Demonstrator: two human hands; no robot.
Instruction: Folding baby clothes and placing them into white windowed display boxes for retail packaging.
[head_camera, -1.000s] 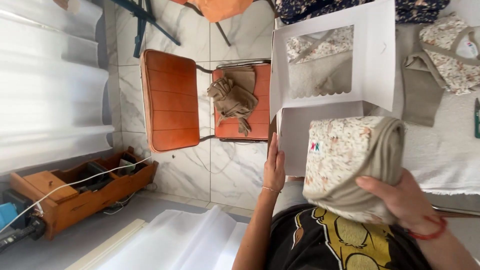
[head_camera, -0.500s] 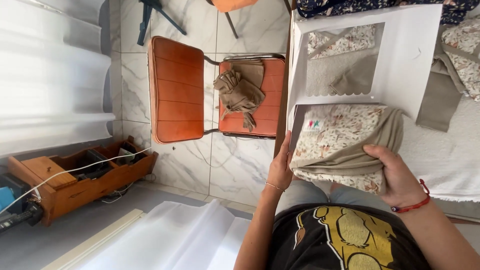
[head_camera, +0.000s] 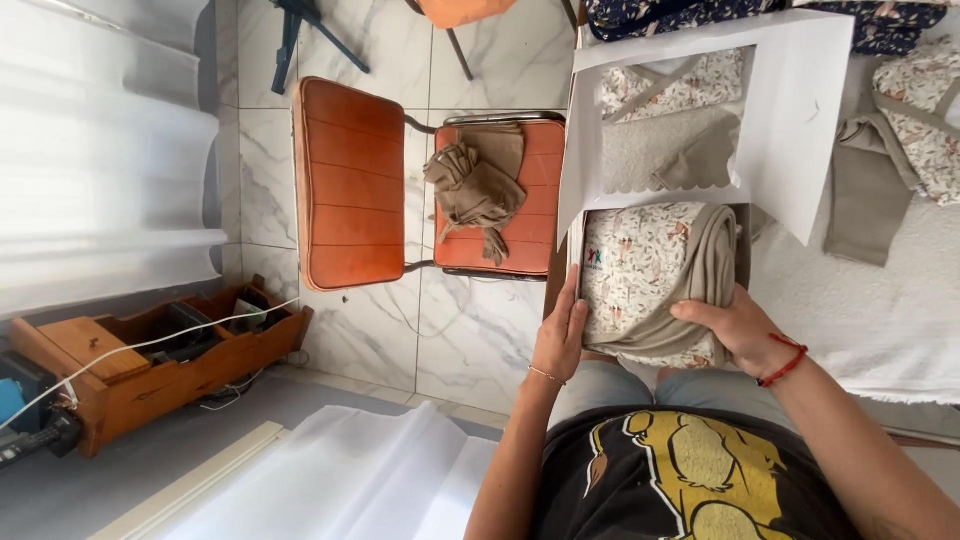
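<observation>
Hands (head_camera: 562, 338) on folded floral blanket (head_camera: 650, 270) in white box (head_camera: 790, 120).

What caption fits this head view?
Both hands, left hand and right hand, press a folded floral blanket into a white box.

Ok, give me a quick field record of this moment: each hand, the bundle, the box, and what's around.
left hand: flat against the left edge of the folded floral fabric bundle
right hand: gripping the bundle's near right corner, fingers on top
bundle: floral with beige lining, lying in the white box
box lid: open, upright, with a window cut-out
chair: orange chair to the left, beige cloth on its seat
floor: wooden crate holding cables
</observation>
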